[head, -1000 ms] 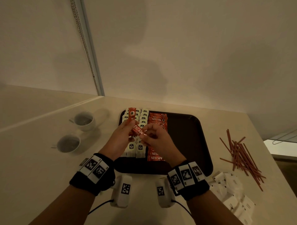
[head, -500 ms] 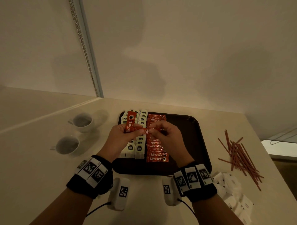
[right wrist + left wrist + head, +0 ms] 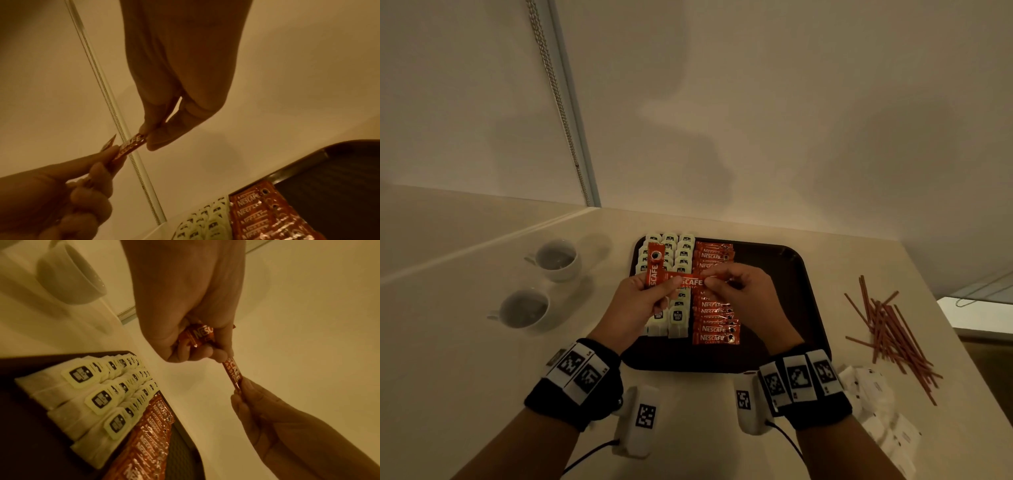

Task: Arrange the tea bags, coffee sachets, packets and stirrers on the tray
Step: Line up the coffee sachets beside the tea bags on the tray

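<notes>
A dark tray [image 3: 791, 274] holds rows of white tea bags [image 3: 678, 318] on its left and a column of red coffee sachets [image 3: 715, 337] beside them. Above these, my left hand [image 3: 667, 284] grips one red sachet [image 3: 654, 270] upright and also holds the left end of a second sachet [image 3: 688, 281], which lies level between both hands. My right hand [image 3: 710, 279] pinches that sachet's right end between thumb and fingers. The left wrist view shows the shared sachet [image 3: 233, 371] stretched from my left hand [image 3: 197, 352] to the right fingertips [image 3: 240, 394]. The right wrist view shows the same pinch [image 3: 150, 134].
Red stirrers [image 3: 890, 332] lie scattered on the counter right of the tray. White packets [image 3: 876, 404] are heaped at the near right. Two white cups [image 3: 558, 260] [image 3: 525, 308] stand left of the tray. A wall rises right behind the tray.
The sachet between my hands has turned from tilted to level, its label now facing up. Both hands stayed above the tray and moved slightly apart.
</notes>
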Action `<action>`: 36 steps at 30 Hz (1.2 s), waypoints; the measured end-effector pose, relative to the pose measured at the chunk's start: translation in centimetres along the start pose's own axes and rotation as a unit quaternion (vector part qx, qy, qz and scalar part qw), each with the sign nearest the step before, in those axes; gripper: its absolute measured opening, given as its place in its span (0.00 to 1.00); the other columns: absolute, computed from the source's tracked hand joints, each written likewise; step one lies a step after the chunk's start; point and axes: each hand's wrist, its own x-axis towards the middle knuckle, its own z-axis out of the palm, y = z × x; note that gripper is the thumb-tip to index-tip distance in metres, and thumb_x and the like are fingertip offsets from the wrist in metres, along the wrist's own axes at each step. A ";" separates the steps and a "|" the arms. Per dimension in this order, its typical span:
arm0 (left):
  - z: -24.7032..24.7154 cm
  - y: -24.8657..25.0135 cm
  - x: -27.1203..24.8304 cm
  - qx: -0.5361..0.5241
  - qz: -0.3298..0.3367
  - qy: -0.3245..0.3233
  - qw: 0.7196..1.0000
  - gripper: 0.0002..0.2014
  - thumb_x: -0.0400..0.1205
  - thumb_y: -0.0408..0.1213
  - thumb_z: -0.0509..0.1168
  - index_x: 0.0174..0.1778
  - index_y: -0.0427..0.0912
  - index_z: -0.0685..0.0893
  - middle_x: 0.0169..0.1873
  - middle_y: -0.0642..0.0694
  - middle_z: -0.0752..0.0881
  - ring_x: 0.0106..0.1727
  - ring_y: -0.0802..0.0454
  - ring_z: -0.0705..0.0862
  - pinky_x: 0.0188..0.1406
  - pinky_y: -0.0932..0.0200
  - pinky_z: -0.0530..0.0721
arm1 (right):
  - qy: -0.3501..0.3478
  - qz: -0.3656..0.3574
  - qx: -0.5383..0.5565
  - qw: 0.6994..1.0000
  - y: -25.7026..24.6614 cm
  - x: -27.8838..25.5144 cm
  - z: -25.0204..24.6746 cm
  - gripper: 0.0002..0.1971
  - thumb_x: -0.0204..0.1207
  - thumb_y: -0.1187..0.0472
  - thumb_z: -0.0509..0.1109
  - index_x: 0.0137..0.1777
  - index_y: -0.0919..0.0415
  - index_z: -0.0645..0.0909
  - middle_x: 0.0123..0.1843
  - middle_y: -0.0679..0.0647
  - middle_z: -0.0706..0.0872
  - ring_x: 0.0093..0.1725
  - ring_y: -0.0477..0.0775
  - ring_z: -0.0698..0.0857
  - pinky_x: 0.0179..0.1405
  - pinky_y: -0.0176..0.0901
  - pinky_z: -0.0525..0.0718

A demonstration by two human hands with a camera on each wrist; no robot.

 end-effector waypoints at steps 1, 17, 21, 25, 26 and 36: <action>-0.2 -0.1 -0.1 0.025 0.000 -0.005 1.000 0.01 0.77 0.31 0.70 0.41 0.39 0.85 0.22 0.51 0.81 0.21 0.60 0.72 0.22 0.69 0.71 | -0.011 0.010 -0.023 1.000 0.4 -0.1 -0.2 0.08 0.75 0.65 0.72 0.45 0.50 0.86 0.43 0.50 0.88 0.42 0.47 0.88 0.44 0.36 0.87; -5.5 -0.2 -0.3 0.008 -0.091 0.066 0.994 0.07 0.85 0.39 0.58 0.46 0.42 0.78 0.28 0.46 0.82 0.21 0.55 0.74 0.20 0.64 0.73 | -0.079 0.244 -0.163 0.953 11.0 -3.8 -2.2 0.08 0.71 0.67 0.76 0.39 0.54 0.81 0.45 0.43 0.83 0.46 0.38 0.81 0.41 0.27 0.76; -5.6 -0.3 -0.4 0.023 -0.097 0.070 0.993 0.07 0.85 0.38 0.57 0.45 0.42 0.78 0.28 0.46 0.82 0.20 0.55 0.75 0.22 0.62 0.72 | -0.050 0.230 -0.209 0.949 11.9 -3.5 -1.9 0.09 0.70 0.64 0.77 0.39 0.53 0.80 0.44 0.43 0.82 0.47 0.41 0.81 0.46 0.28 0.75; -5.5 -0.2 -0.5 0.021 -0.101 0.067 0.992 0.06 0.85 0.36 0.59 0.46 0.42 0.79 0.29 0.45 0.82 0.23 0.53 0.75 0.26 0.61 0.73 | -0.023 0.224 -0.228 0.947 12.5 -3.2 -1.9 0.08 0.70 0.64 0.77 0.41 0.56 0.79 0.46 0.49 0.84 0.49 0.46 0.81 0.45 0.31 0.75; -5.4 -0.2 -0.5 0.020 -0.103 0.066 0.992 0.05 0.85 0.36 0.59 0.46 0.41 0.79 0.30 0.45 0.82 0.24 0.53 0.75 0.26 0.61 0.73 | -0.021 0.223 -0.228 0.948 12.6 -3.2 -1.9 0.08 0.70 0.63 0.77 0.41 0.56 0.79 0.46 0.50 0.84 0.48 0.46 0.81 0.44 0.31 0.75; -4.9 -0.5 -0.7 0.017 -0.106 0.058 0.993 0.05 0.85 0.33 0.56 0.47 0.40 0.76 0.28 0.44 0.83 0.21 0.53 0.76 0.28 0.57 0.70 | -0.003 0.209 -0.265 0.941 13.3 -2.9 -1.7 0.11 0.67 0.63 0.79 0.42 0.57 0.78 0.48 0.53 0.84 0.49 0.49 0.82 0.50 0.39 0.79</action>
